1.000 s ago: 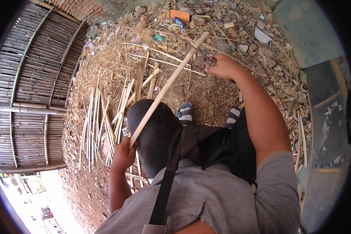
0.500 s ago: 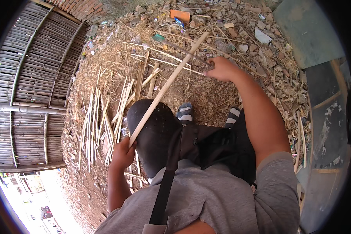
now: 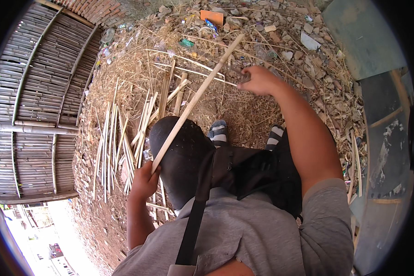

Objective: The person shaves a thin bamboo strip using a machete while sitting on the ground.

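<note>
In my left hand (image 3: 145, 181) I grip the lower end of a long pale bamboo strip (image 3: 198, 96). The strip slants up and away to the right, across my left knee in black trousers (image 3: 170, 138). My right hand (image 3: 261, 81) is closed, out to the right of the strip's far part. A dark knife (image 3: 244, 76) is in it; little of the blade shows now, and its grip is hidden by my fingers. Between the knife and the bamboo strip there is a gap.
Split bamboo strips (image 3: 108, 152) lie in a loose pile on the left. Thin strips (image 3: 193, 71) cross the straw beyond my feet. Farther off are rubble and an orange slab (image 3: 212, 18). A bamboo wall (image 3: 37, 69) stands left, grey panels (image 3: 368, 41) right.
The knife blade, which reached across the bamboo strip before, no longer overlaps it and looks much shorter. The strip has tilted slightly left; both hands have barely moved.
</note>
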Available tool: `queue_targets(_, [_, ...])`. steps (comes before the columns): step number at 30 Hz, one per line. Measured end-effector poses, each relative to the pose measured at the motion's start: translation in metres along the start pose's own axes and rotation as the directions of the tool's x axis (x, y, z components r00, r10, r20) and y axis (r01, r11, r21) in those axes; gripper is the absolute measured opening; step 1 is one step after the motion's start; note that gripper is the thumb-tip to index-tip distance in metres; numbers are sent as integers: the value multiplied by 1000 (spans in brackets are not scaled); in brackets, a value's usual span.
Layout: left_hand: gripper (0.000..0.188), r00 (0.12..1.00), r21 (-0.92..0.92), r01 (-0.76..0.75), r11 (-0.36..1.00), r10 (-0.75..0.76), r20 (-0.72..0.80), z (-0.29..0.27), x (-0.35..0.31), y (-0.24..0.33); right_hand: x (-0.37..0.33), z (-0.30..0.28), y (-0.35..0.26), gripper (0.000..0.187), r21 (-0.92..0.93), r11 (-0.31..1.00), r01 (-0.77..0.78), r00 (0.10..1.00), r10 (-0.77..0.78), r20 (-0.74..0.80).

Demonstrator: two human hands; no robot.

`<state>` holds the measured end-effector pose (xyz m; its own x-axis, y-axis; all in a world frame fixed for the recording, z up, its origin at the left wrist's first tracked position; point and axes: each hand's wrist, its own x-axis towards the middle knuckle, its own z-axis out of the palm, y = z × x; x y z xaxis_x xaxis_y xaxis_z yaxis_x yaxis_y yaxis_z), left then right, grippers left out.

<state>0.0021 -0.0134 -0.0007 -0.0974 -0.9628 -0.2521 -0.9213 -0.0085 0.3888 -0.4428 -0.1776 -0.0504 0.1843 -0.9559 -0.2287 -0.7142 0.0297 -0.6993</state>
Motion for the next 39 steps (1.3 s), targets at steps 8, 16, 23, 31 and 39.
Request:
queue_targets(8, [20,999,35,36,999,-37,32,-10,-3,19,-20,35,-45,40,-165,957,240,948,-194,253])
queue_targets(16, [23,1000,-1,-21,1000,21,-4,-4,-1,8,-2,5,-4,46,-11,1000,5,998,-5,-69])
queue_targets(23, [24,995,-86,64,994,-57,86,-8,0,2,-7,32,-28,44,-87,988,124,991,-119,67])
queue_targets(31, [27,938,-242,205,948,-120,324,-23,7,-2,-7,20,-25,35,-117,987,109,988,-95,121])
queue_targets(39, [26,942,-225,203,953,-128,311,-21,4,-2,-22,30,-55,44,-166,969,185,960,-142,239])
